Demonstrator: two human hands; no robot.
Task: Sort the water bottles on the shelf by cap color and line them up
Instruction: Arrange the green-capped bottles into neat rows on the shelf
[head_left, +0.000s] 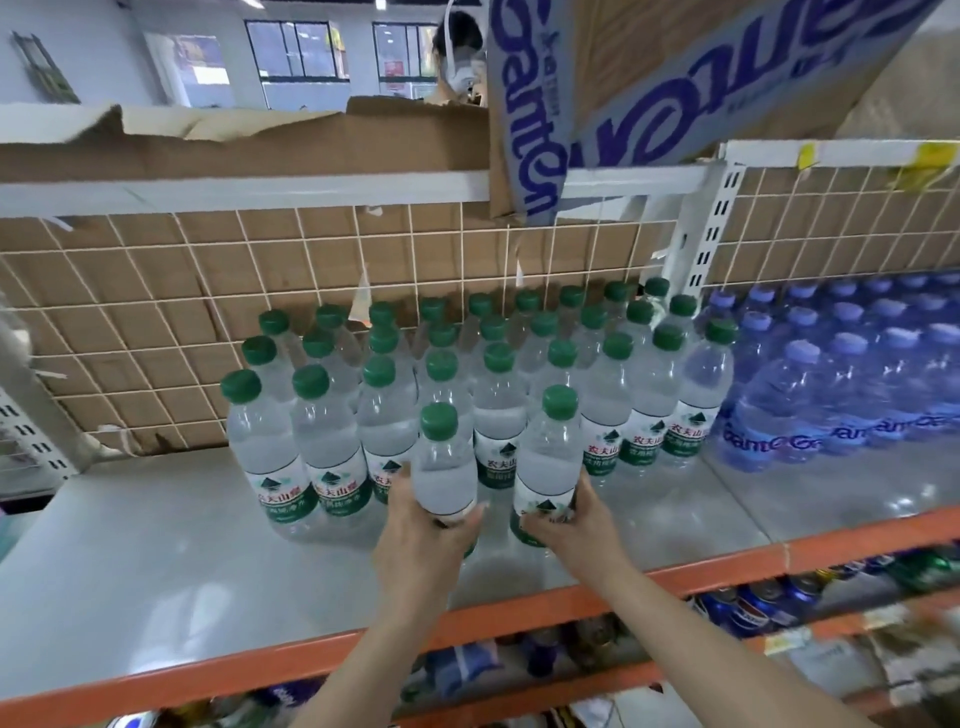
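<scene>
**Two green-cap bottles in hand at the shelf front**

Person is standing at the shelf (156, 545), both arms reaching in. Left hand (421, 540) is gripping a green-cap bottle (447, 462) around its lower body, fingers curled round it. Right hand (576, 525) is gripping a second green-cap bottle (550, 457) the same way, low on the label. The two hands are sitting side by side, a small gap between them, not touching.

Both held bottles are upright, just in front of the green-cap block (467, 364), which is standing in rows back to the wire grid panel (156, 312). Blue-cap bottles (831, 374) are sitting in shrink-wrapped packs to the right, touching the green block's right edge. Cardboard box (675, 78) is overhanging from the upper shelf. Cans (753, 608) are showing on the level below.
</scene>
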